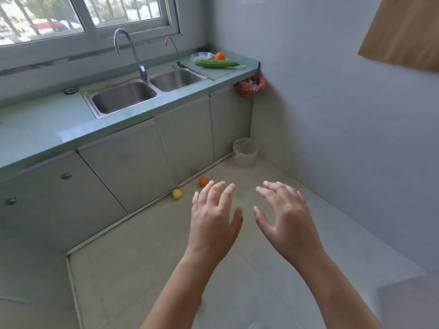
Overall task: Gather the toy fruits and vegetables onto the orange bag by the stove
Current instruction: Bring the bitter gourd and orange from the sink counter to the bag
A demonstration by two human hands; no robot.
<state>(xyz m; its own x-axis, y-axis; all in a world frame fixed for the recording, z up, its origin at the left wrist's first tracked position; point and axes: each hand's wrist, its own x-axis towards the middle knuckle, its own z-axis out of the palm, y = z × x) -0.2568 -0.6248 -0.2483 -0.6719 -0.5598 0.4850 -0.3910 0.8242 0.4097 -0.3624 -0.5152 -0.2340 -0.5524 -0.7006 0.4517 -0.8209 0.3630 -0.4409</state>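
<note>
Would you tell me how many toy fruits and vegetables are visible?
4: counter orange, bitter gourd beside it; floor orange and lemon by the cabinets; others may be hidden.

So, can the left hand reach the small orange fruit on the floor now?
Probably yes. The left hand is open and empty, the orange fruit lies on the floor near the cabinet, and nothing stands between them. Bending down may be needed.

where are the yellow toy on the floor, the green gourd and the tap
yellow toy (177,193): head view, middle of the ball
green gourd (217,63): head view, middle of its length
tap (143,69): head view, lower end of its neck
</note>
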